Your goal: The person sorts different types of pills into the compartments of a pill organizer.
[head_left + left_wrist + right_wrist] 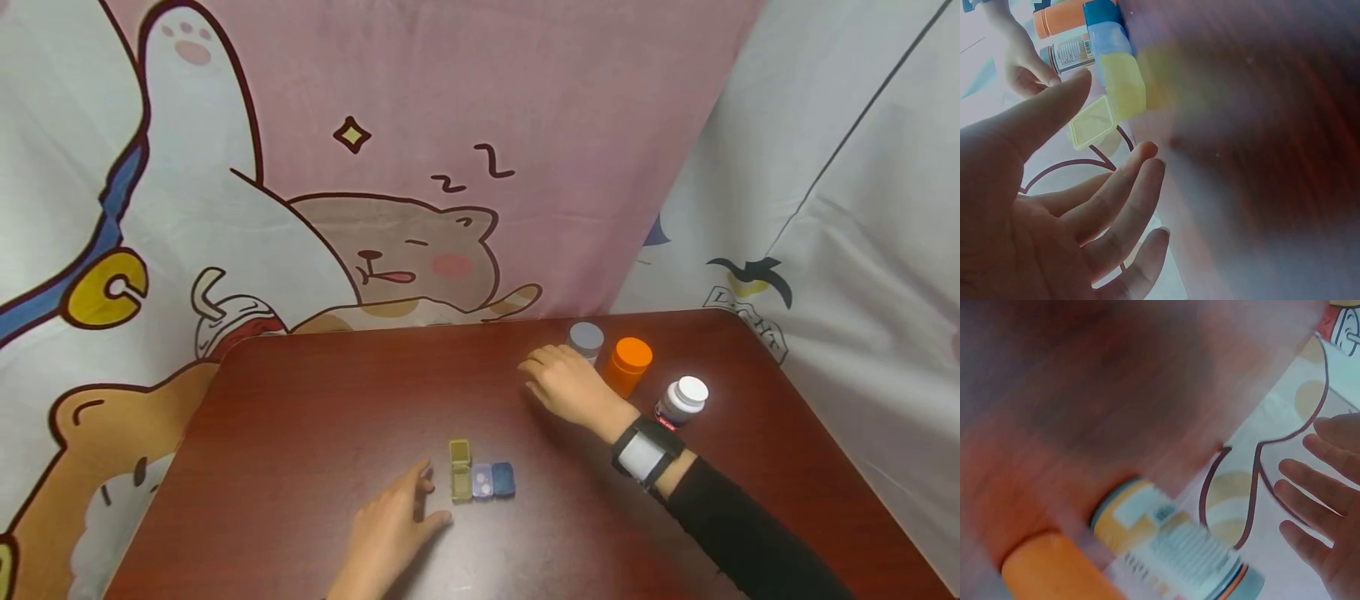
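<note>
Two hands hold nothing: the left hand [386, 529], thumb [1047, 115] well apart from its loosely bent fingers [1138, 200], is just beside a pill box [482, 481], its yellow lid [459, 452] folded back, well in from the left and right edges of the table [360, 392]. The right hand [566, 383], fingers slightly spread, is near the grey-lidded bottle [587, 337] by the far edge; its label print is too blurred to read. Towards the far right corner stand an orange bottle [628, 365] and a white bottle [682, 402]. The hanging cloth [570, 125] seems to read "LIGHT".
</note>
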`<state>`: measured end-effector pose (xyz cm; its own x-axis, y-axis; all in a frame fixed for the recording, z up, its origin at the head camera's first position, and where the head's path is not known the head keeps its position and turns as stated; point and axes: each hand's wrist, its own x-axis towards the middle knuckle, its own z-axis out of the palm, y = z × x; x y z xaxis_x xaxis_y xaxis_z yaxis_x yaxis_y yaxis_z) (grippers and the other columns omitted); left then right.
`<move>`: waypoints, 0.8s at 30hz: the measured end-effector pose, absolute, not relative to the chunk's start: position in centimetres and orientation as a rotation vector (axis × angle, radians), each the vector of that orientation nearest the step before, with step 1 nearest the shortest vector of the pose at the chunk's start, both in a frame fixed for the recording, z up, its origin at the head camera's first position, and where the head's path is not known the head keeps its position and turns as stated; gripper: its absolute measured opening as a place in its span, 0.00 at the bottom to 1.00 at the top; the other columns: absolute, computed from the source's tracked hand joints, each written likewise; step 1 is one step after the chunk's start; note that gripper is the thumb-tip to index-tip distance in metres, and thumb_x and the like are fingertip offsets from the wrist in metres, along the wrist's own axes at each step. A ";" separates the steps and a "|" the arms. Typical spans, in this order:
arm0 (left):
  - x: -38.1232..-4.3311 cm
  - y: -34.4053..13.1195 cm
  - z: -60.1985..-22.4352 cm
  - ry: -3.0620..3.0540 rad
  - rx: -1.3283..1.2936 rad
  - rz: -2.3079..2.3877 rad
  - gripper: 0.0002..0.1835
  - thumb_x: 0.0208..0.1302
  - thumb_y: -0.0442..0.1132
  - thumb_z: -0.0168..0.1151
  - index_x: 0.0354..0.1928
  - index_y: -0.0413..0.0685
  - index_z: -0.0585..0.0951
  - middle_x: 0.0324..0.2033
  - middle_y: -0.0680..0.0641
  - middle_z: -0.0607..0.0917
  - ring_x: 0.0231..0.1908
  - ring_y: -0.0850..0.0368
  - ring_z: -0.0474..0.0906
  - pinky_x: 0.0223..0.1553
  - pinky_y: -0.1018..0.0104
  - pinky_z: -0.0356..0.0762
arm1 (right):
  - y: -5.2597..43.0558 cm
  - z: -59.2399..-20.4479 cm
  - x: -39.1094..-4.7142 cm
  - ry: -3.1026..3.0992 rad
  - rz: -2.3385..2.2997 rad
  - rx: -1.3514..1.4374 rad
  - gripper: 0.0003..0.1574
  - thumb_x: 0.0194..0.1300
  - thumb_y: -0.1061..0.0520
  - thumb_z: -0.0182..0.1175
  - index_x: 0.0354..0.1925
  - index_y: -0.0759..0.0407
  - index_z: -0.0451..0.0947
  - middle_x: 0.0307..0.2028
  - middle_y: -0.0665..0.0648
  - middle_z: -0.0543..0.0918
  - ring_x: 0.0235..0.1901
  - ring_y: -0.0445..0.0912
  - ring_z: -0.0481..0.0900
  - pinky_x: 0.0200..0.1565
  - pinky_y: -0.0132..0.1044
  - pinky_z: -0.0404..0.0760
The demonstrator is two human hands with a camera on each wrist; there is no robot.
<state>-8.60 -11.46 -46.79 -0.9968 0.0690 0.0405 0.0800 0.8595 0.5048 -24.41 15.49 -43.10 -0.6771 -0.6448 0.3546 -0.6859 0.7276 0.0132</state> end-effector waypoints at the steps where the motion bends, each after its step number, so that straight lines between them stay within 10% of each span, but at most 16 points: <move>1: -8.6 -11.4 -46.8 -3.008 -0.119 -0.817 0.39 0.41 0.53 0.72 0.58 0.47 0.74 0.39 0.55 0.88 0.33 0.57 0.81 0.36 0.46 0.80 | 15.8 -43.0 -24.6 -2.601 0.164 1.027 0.16 0.55 0.54 0.65 0.43 0.58 0.82 0.40 0.57 0.84 0.42 0.52 0.78 0.46 0.48 0.81; 24: -8.3 -11.1 -47.3 -3.000 -0.133 -0.861 0.36 0.43 0.52 0.72 0.57 0.47 0.74 0.41 0.53 0.88 0.41 0.49 0.81 0.39 0.41 0.79 | 19.9 -42.8 -28.6 -2.715 0.098 0.777 0.21 0.55 0.52 0.64 0.46 0.60 0.81 0.49 0.64 0.81 0.50 0.58 0.74 0.50 0.54 0.78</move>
<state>-8.34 -11.10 -47.26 -0.9962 0.0768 0.0401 0.0864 0.8446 0.5284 -28.61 19.89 -42.78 -0.8031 -0.5045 0.3171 -0.5259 0.8503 0.0207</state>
